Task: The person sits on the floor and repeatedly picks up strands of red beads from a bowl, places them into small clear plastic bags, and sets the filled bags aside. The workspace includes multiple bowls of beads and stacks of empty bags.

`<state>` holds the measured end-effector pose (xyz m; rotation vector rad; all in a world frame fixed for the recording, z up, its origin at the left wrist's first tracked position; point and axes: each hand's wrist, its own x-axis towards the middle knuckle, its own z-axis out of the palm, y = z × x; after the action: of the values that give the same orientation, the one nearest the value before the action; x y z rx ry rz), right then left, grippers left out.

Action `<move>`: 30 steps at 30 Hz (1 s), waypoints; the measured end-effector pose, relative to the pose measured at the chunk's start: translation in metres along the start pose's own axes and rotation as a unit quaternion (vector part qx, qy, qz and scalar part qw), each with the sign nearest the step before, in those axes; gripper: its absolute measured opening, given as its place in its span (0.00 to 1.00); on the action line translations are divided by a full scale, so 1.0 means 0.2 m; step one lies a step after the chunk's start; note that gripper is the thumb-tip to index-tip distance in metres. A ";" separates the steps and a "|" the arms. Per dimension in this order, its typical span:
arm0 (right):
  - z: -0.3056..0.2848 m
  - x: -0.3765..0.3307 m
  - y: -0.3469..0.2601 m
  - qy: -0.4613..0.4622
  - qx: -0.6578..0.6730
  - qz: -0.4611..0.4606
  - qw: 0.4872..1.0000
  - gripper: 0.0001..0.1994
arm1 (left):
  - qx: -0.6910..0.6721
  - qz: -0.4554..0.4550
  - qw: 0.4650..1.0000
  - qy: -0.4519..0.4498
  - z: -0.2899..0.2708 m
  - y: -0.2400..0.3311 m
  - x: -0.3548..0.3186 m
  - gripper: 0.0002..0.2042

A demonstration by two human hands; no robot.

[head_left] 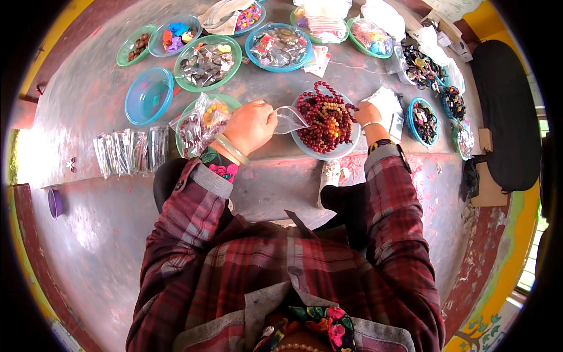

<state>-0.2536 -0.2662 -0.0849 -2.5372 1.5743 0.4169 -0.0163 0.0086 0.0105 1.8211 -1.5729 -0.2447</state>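
Observation:
In front of me, a pale translucent bowl is heaped with dark red bead strands, some yellowish beads among them. My left hand, closed, pinches a small clear plastic bag that reaches to the bowl's left rim. At the bowl's right side, my right hand has its fingers closed at the end of a red bead strand. Left of my left hand, a green bowl holds clear bags with red and yellow beads, partly hidden by that hand.
An empty blue bowl sits at left, above a row of plastic-wrapped packets. More bowls of packaged trinkets, such as a blue bowl, line the back. Blue bowls of dark items stand at right, near a black oval board.

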 end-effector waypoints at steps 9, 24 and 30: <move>-0.64 -0.42 -0.15 0.137 0.274 -0.110 0.946 0.13 | 0.016 -0.003 1.000 -0.014 0.04 -0.01 -0.01 0.08; -0.64 -0.72 -0.54 0.070 0.390 -0.366 0.842 0.11 | -0.083 -0.068 0.994 -0.033 0.04 0.01 0.00 0.11; -0.58 -0.72 -0.58 0.164 0.247 -0.437 0.849 0.07 | -0.082 -0.050 0.995 -0.026 0.05 0.00 0.00 0.11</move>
<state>-0.1907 -0.1192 0.0650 -2.5992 0.3295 -0.4843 -0.0230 0.0046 0.0033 1.7792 -1.4525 -0.4569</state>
